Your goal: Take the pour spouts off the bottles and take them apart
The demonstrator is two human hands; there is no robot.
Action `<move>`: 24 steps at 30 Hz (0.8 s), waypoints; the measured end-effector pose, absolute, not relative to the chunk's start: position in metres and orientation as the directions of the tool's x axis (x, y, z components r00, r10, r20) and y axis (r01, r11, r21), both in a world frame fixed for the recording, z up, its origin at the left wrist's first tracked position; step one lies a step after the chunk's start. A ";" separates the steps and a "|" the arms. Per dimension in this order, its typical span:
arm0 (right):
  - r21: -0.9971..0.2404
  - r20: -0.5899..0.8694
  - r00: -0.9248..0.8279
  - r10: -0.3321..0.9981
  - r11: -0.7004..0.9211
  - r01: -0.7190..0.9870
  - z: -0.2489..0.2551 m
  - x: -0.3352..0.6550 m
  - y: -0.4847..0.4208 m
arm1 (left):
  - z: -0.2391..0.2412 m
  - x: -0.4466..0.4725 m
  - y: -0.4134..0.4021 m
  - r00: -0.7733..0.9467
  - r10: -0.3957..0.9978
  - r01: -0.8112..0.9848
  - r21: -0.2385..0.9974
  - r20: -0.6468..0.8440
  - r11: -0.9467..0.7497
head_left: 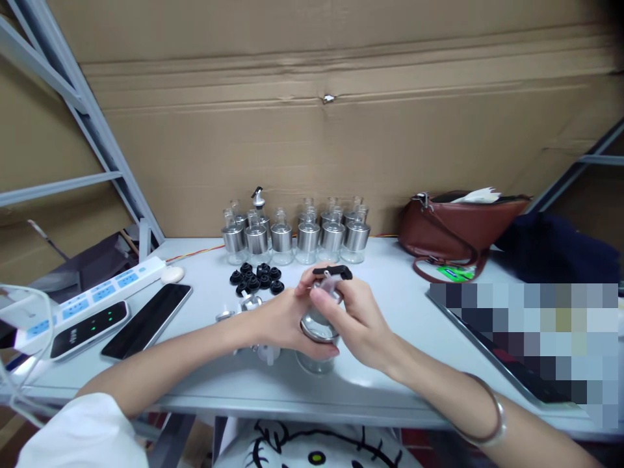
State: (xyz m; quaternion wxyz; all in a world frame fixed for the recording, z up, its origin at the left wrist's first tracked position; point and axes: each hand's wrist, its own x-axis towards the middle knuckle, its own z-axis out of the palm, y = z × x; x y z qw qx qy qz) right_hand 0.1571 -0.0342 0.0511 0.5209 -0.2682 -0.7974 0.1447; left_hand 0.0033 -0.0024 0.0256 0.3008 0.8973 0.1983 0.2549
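Observation:
A small glass bottle [318, 338] with a metal band stands on the table near the front edge. My left hand [280, 318] is wrapped round its body. My right hand [353, 318] pinches the pour spout [331, 276] with its black flip cap at the bottle's neck. A pile of black rubber stoppers [256, 278] lies just behind my hands. Loose metal spout parts [248, 302] lie by my left wrist.
Several matching bottles [297, 237] stand in rows at the back, one with a spout fitted. A white power strip [104, 289] and two dark phones [146, 318] lie left. A brown leather bag [458, 227] sits right, beside a blurred patch [526, 338].

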 end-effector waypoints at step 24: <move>-0.823 0.564 -0.146 0.813 0.568 -0.016 0.051 0.154 -0.033 | 0.033 0.008 0.005 0.841 0.512 0.236 0.733 0.176 -0.639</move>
